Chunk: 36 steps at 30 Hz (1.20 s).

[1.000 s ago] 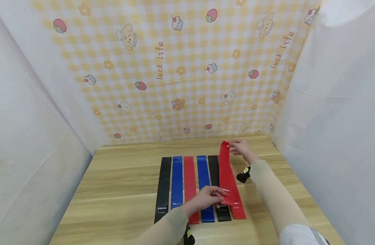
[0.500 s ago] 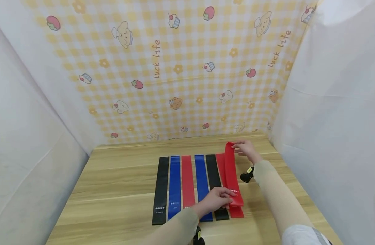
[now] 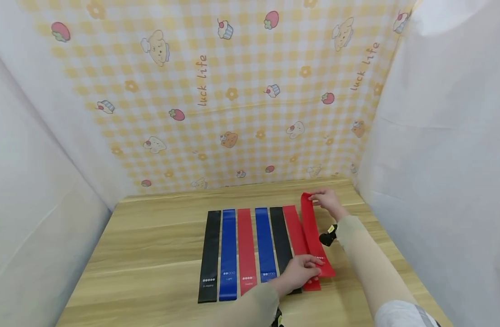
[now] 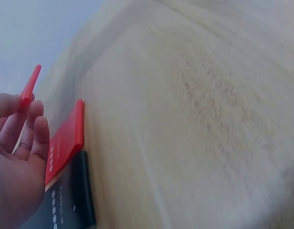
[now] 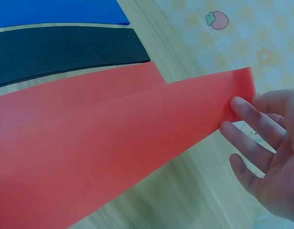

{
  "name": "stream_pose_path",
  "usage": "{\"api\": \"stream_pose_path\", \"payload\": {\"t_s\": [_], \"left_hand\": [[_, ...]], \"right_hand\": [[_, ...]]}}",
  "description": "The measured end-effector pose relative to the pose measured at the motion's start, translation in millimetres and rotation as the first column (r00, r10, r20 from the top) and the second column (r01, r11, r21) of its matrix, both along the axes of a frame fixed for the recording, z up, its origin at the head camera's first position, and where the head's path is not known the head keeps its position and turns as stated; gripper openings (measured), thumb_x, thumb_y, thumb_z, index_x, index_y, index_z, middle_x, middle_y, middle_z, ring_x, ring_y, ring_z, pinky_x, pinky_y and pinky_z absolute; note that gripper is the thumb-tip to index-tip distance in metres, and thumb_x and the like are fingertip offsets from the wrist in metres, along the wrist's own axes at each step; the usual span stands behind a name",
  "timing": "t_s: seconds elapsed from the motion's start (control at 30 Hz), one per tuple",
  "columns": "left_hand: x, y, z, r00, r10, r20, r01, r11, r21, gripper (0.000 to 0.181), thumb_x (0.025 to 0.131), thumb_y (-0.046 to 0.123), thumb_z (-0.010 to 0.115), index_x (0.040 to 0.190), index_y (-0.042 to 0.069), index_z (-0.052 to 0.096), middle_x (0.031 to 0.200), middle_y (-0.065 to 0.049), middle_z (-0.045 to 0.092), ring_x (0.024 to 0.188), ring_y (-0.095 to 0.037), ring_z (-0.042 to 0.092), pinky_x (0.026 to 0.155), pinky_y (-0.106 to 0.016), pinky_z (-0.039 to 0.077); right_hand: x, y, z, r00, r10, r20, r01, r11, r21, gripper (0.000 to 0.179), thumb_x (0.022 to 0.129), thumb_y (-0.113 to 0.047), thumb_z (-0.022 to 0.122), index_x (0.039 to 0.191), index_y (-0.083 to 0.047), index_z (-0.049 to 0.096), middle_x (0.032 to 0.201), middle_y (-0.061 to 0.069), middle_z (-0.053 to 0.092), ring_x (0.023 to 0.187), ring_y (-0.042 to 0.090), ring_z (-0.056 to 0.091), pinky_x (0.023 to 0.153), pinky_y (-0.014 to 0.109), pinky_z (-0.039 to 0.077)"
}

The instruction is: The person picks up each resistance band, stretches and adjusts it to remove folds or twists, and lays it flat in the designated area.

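Observation:
A bright red flat resistance band (image 3: pixel 310 226) is stretched lengthwise between both hands, at the right end of a row of bands. My left hand (image 3: pixel 296 274) pinches its near end, and my right hand (image 3: pixel 328 202) pinches its far end. In the right wrist view, the held band (image 5: pixel 137 131) is raised off the table and partly overlaps a second red band (image 5: pixel 89 93) lying flat. The left wrist view has the held band's tip (image 4: pixel 30 86) above the end of that flat red band, beside a black band (image 4: pixel 73 200).
Left of the held band, the row continues with a blue band (image 3: pixel 266 240), a red band (image 3: pixel 246 245), another blue band (image 3: pixel 228 245) and a black band (image 3: pixel 210 254). They lie on a wooden table (image 3: pixel 151 254). Patterned cloth (image 3: pixel 241 113) hangs behind; white cloth walls flank it.
Both hands have carried the red band rightward from over the black and flat red bands, then lowered it slightly. The flat red band beneath is now mostly uncovered.

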<state>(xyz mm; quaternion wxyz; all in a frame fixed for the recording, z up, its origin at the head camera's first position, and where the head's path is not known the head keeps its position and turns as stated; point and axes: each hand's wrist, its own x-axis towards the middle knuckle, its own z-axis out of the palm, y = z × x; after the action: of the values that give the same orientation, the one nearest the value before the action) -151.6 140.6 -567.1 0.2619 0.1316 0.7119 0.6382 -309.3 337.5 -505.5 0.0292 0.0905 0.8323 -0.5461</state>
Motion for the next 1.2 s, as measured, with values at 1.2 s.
{"api": "stream_pose_path", "payload": {"t_s": [1.2], "left_hand": [[12.8,32.2,-8.5,0.998,0.020,0.055,-0.016,0.997,-0.071,0.006,0.090,0.004,0.066,0.094,0.008,0.069,0.065,-0.007,0.064,0.047,-0.014,0.057,0.045,-0.028,0.051]], "right_hand": [[6.3,3,-11.1,0.998,0.024,0.056,-0.028,0.996,0.080,0.034,0.098,-0.012,0.054,0.127,0.006,0.058,0.113,0.020,0.067,0.098,0.032,0.066,0.091,0.052,0.046]]}}
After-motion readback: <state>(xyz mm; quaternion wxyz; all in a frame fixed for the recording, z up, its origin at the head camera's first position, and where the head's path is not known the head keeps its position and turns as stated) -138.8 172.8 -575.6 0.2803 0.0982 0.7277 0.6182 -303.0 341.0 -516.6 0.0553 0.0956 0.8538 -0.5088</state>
